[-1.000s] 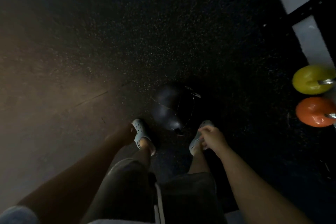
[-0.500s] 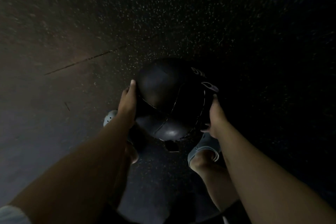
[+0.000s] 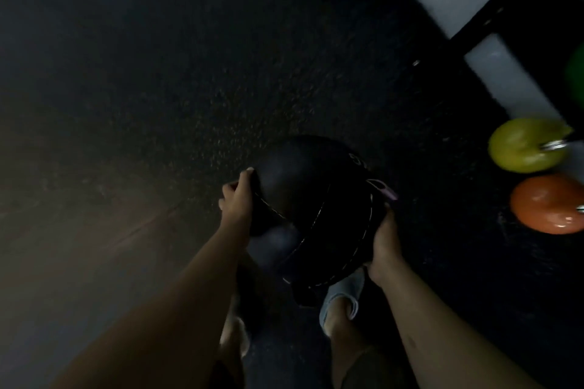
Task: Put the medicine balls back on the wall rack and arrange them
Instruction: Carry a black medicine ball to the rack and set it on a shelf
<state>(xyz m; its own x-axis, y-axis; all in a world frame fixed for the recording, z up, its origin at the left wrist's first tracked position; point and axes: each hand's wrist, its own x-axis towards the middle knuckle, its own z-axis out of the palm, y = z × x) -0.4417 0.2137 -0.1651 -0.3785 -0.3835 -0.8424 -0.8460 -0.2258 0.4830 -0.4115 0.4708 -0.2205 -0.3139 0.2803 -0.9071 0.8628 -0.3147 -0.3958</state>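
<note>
Head view: left hand [image 3: 237, 199] and right hand [image 3: 384, 243] clamp black medicine ball [image 3: 313, 208] between them; rack [image 3: 518, 6] lies up-right.

The black medicine ball [image 3: 316, 215] hides the right hand's [image 3: 384, 243] fingers and most of one foot. A green shape [image 3: 576, 79], perhaps another ball, is cut off by the right edge. Ball lettering is unreadable.

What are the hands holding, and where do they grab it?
A black ball, gripped by its two opposite sides: the left hand on the left side, the right hand on the lower right.
</note>
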